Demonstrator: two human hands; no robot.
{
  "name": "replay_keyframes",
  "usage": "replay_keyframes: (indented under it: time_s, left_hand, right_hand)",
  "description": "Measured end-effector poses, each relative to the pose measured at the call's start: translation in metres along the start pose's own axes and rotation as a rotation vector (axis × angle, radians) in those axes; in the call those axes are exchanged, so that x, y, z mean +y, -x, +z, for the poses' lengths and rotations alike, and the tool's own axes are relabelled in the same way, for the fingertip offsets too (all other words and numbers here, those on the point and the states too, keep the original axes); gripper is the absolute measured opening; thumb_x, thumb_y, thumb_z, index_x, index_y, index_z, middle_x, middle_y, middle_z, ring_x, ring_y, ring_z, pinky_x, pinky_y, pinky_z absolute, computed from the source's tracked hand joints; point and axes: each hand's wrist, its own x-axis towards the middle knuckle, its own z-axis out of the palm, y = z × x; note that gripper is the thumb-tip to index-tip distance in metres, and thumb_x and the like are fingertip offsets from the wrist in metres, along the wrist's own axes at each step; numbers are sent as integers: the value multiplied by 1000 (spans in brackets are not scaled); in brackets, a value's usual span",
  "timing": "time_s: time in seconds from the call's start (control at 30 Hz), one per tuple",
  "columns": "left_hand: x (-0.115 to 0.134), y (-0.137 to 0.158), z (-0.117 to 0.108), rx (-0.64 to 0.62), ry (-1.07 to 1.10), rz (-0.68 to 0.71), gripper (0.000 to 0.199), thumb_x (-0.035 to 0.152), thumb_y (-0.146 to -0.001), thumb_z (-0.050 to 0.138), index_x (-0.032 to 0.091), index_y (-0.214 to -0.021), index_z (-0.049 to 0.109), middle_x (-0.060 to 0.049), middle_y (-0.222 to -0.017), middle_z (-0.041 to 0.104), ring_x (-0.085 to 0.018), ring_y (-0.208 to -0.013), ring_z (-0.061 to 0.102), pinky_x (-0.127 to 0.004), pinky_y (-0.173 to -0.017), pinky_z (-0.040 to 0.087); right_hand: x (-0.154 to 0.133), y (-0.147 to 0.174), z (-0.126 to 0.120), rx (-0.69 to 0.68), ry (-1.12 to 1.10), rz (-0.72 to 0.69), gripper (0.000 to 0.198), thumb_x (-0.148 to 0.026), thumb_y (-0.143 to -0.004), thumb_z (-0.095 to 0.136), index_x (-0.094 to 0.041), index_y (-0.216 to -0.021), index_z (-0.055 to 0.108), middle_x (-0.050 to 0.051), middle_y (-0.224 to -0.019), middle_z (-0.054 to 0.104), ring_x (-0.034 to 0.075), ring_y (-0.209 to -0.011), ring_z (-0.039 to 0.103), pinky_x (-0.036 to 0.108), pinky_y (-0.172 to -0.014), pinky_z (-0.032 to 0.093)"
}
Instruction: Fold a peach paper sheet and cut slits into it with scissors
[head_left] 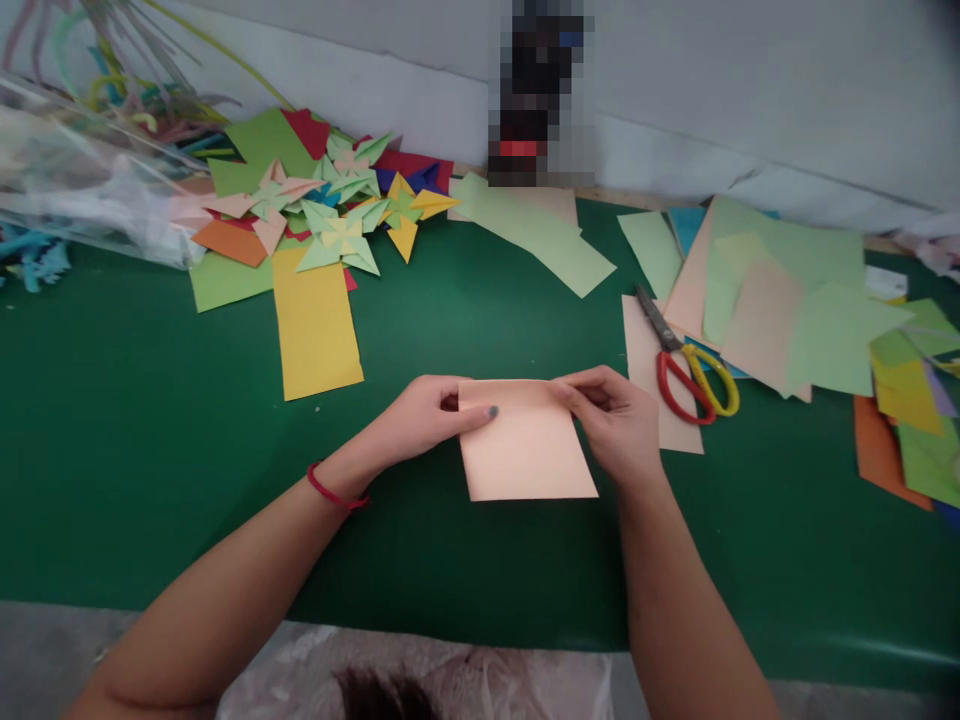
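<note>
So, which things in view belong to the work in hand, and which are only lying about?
In the work:
peach sheet, held by left hand and right hand

Apparently just lying about, untouched:
scissors
long yellow sheet
folded paper stars
clear plastic bag

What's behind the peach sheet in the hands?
Green tabletop shows around the peach sheet. The left hand is partly behind it, thumb in front; its other fingertips and whatever lies directly beneath are covered.

Counting two hands [427,420], one peach sheet [525,450] between them, one pair of scissors [679,343]. Also counting one red wristband [328,494] and at least four folded paper stars [345,235].
</note>
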Motion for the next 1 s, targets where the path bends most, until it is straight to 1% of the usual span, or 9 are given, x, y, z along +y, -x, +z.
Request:
replay_keyframes:
  time_s: [0.07,0.13,0.3,0.43,0.57,0.73,0.9,1.0]
  left_hand:
    - [-1,0,3,-37,58,-25,33,43,-76,60,14,-92,65,-8,-91,67,-17,-77,60,-24,-60,45]
    - [-3,-1,5,-58,95,-38,34,42,-76,60,15,-95,66,-7,-94,68,-18,-79,61,-25,-64,46]
    - [-8,-2,8,-45,102,-32,34,41,-77,59,15,-97,65,-8,-97,68,-18,-81,61,-26,-65,47]
    - [-6,-2,5,-8,43,-2,32,43,-80,55,13,-86,65,-7,-88,66,-16,-75,59,-25,-61,44]
    - [0,-1,1,-45,51,25,32,43,-83,50,14,-78,63,-4,-82,64,-14,-72,58,-25,-63,45]
    - [0,-2,-1,-122,136,-5,27,39,-84,51,14,-76,61,-2,-77,62,-11,-67,58,-24,-62,48]
    - [-3,-3,0,-128,181,-34,27,38,-83,53,14,-72,60,-1,-71,60,-11,-63,58,-25,-60,50]
    - [-1,-2,0,-98,137,-14,27,39,-83,53,14,-77,63,-4,-79,63,-13,-68,59,-26,-62,49]
  right_hand:
    - [0,1,2,0,-2,-8,7,-29,-74,68,-21,-72,67,0,-69,68,14,-61,63,24,-53,48]
    - [0,1,3,-4,-4,-17,7,-28,-74,68,-22,-72,67,-1,-68,68,14,-61,62,24,-54,48]
    - [0,0,3,-1,-12,-25,5,-26,-75,68,-22,-72,67,-2,-68,68,13,-62,62,23,-54,48]
    - [1,-2,-1,41,-11,-2,7,-27,-74,68,-21,-72,66,-1,-68,68,14,-62,63,23,-54,49]
    - [2,-3,-4,85,10,14,9,-29,-73,69,-21,-72,66,0,-66,67,14,-59,61,24,-52,48]
    - [3,-3,-5,84,7,10,10,-30,-73,69,-21,-72,67,0,-66,67,13,-58,60,23,-50,46]
    - [2,-3,-6,79,1,18,10,-30,-73,70,-21,-72,67,0,-66,66,13,-60,60,24,-52,47]
    - [1,-3,-5,88,4,15,11,-31,-72,70,-21,-72,67,0,-66,67,14,-59,60,24,-51,47]
